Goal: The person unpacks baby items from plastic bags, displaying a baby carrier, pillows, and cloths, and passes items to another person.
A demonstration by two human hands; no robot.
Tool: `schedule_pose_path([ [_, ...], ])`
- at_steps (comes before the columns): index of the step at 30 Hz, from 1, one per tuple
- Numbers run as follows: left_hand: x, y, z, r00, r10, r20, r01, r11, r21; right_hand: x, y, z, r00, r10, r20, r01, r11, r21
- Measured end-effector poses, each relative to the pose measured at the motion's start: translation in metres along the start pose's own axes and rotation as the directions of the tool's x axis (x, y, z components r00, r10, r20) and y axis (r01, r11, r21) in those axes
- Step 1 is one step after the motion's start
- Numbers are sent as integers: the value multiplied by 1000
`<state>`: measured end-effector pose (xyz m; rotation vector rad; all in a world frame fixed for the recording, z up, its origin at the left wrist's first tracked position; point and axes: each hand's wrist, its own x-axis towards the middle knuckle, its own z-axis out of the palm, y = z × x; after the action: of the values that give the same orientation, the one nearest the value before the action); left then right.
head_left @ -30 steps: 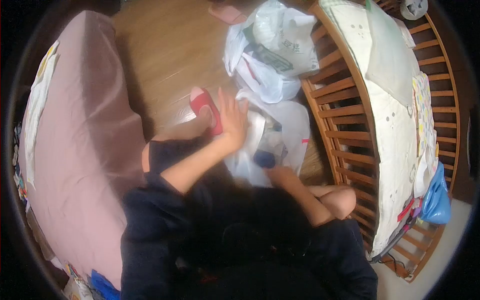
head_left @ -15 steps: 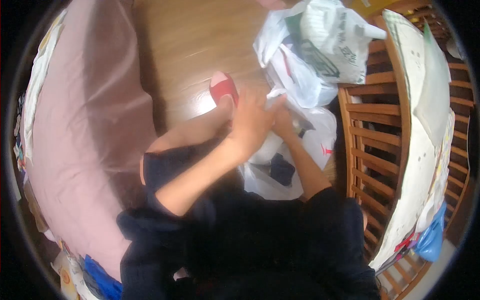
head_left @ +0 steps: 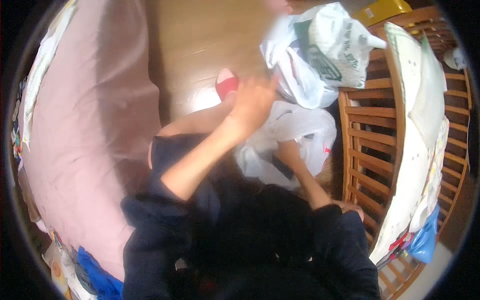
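Note:
A white plastic bag (head_left: 312,125) with a small red mark sits on the floor between my legs, its mouth spread towards me. My left hand (head_left: 254,102) is over the bag's left side, next to my knee; its fingers are blurred, so any grip on the plastic is unclear. Reaching into the bag's mouth is my right hand (head_left: 289,151), its fingers hidden by the plastic and the hand itself. Something dark (head_left: 284,167) shows through or inside the bag below that hand.
More bags, a white one (head_left: 295,75) and a green-printed one (head_left: 340,50), lie just beyond. A wooden slatted frame (head_left: 370,135) stands at right, a pink-covered bed or cushion (head_left: 95,125) at left. My foot wears a red slipper (head_left: 226,87). A yellow object (head_left: 385,11) is at upper right.
My hands, close together over the bag before, are now farther apart. My right hand has moved down towards me into the bag, and the white plastic has shifted over its contents.

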<state>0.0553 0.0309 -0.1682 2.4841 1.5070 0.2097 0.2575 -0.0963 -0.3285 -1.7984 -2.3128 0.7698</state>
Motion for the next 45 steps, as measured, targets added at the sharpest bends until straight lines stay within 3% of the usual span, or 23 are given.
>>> schedule_pose_path([
  [2,3,0,-12,992,-11,123,44,962,-270,-38,-28,-70,998,-43,-34,48,989,137],
  [3,1,-1,-9,995,16,99,11,964,-266,-56,-45,-106,992,1,-128,19,987,158],
  [5,3,-4,-2,976,203,72,-117,779,-616,-91,-70,-167,935,86,-345,12,962,274],
  [6,1,4,-13,971,236,44,-162,780,-604,-108,-77,-195,880,132,-457,48,931,362],
  [8,-19,24,-31,908,386,161,-16,418,-908,-138,-94,-247,787,252,-564,34,894,447],
  [9,-25,28,-28,876,440,197,28,362,-932,-152,-100,-265,724,313,-615,33,875,483],
  [11,-39,44,-50,861,507,24,-19,80,-997,-170,-115,-303,612,333,-717,94,870,484],
  [15,-64,55,-79,924,356,140,51,248,-967,-189,-123,-342,461,613,-641,202,631,749],
  [17,-81,83,-135,914,202,353,243,426,-872,-194,-113,-347,506,631,-588,300,511,806],
  [18,-84,89,-132,939,138,314,244,375,-894,-196,-107,-347,564,637,-525,367,376,851],
  [19,-84,94,-131,941,141,307,233,386,-892,-199,-104,-346,558,636,-533,381,374,845],
  [21,-83,104,-130,983,154,101,98,31,-995,-203,-96,-342,617,660,-429,397,210,893],
  [22,-89,127,-149,997,77,11,13,-24,-1000,-201,-89,-339,563,688,-459,289,357,888],
  [23,-90,136,-152,997,77,8,9,-14,-1000,-205,-86,-332,563,686,-461,298,352,887],
  [25,-92,151,-162,1000,14,12,14,-156,-988,-210,-112,-325,413,342,-844,103,904,416],
  [27,-84,159,-136,985,-133,-114,-110,37,-993,-218,-147,-328,676,119,-728,487,669,561],
  [28,-94,174,-154,988,-77,-136,-133,48,-990,-219,-165,-328,744,78,-663,423,713,559],
  [31,-114,197,-180,979,-17,-204,-202,98,-975,-215,-197,-334,689,26,-724,338,873,353],
  [36,-130,201,-191,941,9,-339,-336,151,-930,-215,-194,-347,692,20,-722,325,884,336],
  [39,-136,203,-198,935,-18,-353,-342,211,-916,-224,-205,-358,676,-93,-731,449,839,309],
  [42,-145,214,-210,936,20,-351,-341,295,-892,-225,-207,-360,556,-134,-820,302,952,49],
  [44,-144,211,-205,920,26,-391,-363,431,-826,-225,-192,-376,743,165,-649,113,924,365],
  [45,-146,211,-211,918,33,-396,-371,427,-825,-216,-165,-375,774,252,-581,162,809,565],
])
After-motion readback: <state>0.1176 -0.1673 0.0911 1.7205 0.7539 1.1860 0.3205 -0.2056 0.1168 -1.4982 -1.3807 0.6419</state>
